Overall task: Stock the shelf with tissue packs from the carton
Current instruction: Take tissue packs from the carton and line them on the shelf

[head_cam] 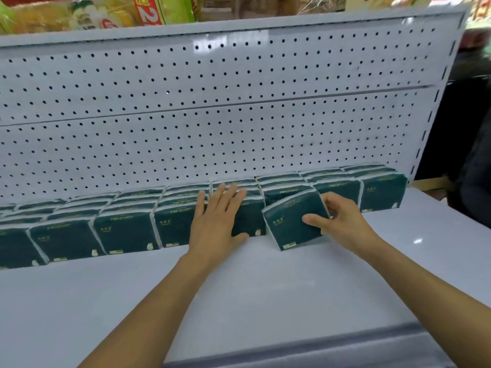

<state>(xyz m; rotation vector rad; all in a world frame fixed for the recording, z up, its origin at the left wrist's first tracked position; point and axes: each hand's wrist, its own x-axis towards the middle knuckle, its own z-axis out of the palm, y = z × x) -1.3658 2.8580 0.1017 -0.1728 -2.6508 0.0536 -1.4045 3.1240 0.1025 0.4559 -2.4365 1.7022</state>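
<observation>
A row of dark green tissue packs point(125, 232) stands upright along the back of the white shelf point(239, 288), against the pegboard. My left hand point(216, 219) lies flat, fingers straight, pressing on the front of a pack near the row's middle. My right hand point(338, 221) grips one tilted green pack point(288, 221) by its right edge, thumb on the front face. That pack leans in front of the row, its lower corner on the shelf. The carton is out of view.
The white pegboard back panel point(225, 115) rises behind the row. Colourful packaged goods point(106, 14) sit on the shelf above. A dark shape point(473, 155) stands beyond the shelf's right end. The shelf's front lip point(292, 349) runs below my forearms.
</observation>
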